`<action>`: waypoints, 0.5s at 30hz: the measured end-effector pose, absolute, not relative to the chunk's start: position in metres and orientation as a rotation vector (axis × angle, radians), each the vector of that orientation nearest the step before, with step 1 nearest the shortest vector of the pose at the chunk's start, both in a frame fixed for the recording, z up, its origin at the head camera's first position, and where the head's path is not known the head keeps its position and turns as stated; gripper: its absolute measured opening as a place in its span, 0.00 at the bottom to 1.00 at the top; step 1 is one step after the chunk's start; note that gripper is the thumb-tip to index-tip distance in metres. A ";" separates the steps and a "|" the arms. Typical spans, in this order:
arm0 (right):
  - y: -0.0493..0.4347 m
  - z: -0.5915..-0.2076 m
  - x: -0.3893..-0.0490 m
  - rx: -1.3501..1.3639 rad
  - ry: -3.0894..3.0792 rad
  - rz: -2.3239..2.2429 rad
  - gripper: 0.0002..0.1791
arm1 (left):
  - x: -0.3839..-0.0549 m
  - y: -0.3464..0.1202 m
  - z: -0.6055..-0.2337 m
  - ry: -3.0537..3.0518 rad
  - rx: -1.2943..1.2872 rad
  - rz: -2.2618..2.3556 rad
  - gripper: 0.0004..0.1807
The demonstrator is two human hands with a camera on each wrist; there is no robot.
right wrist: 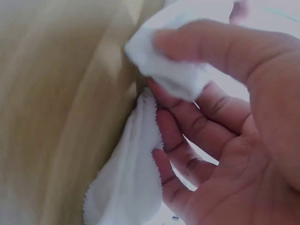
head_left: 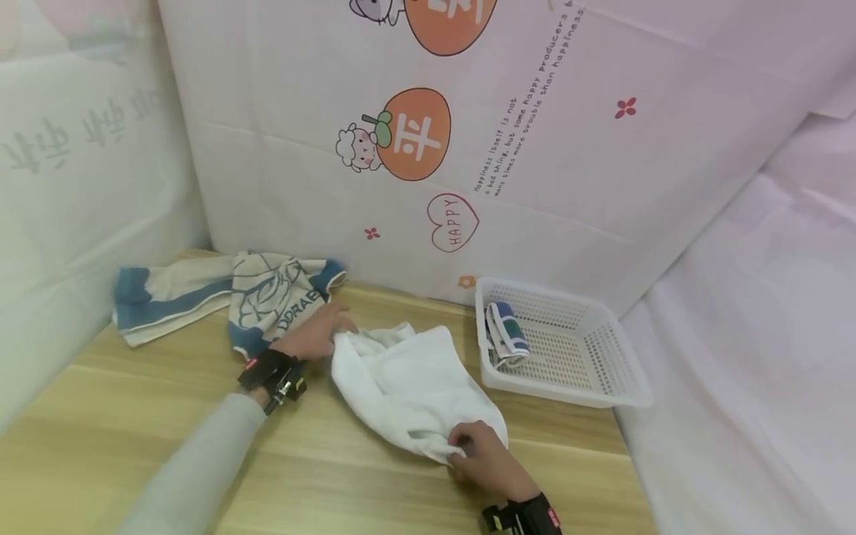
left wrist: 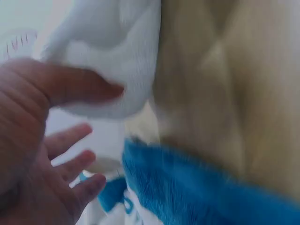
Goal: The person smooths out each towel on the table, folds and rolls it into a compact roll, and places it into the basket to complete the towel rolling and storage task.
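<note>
Right hand (head_left: 491, 462) is clamped on white cloth (head_left: 421, 379), laid lengthwise toward the surface's (head_left: 334, 475) far-left corner; left hand (head_left: 313, 333): grip cannot be told.

High head view, forward-down; near wrist views, white cloth (head_left: 428, 379) common to all.
</note>
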State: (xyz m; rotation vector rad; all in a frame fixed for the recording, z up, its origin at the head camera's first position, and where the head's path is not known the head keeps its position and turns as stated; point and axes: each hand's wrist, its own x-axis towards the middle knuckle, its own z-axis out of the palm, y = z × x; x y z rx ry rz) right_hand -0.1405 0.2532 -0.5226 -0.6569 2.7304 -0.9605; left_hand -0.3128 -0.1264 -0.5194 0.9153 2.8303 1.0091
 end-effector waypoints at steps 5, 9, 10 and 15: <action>0.259 -0.509 -0.141 -0.582 2.795 -0.984 0.04 | -0.290 -0.117 -0.500 2.715 0.956 1.109 0.19; 0.265 -0.484 -0.140 -0.466 2.869 -0.991 0.05 | -0.285 -0.116 -0.480 2.707 0.951 1.206 0.15; 0.267 -0.476 -0.139 -0.422 2.883 -1.003 0.06 | -0.284 -0.116 -0.473 2.710 0.952 1.224 0.14; 0.284 -0.438 -0.142 -0.530 3.096 -1.165 0.08 | -0.282 -0.127 -0.432 2.751 0.957 1.361 0.14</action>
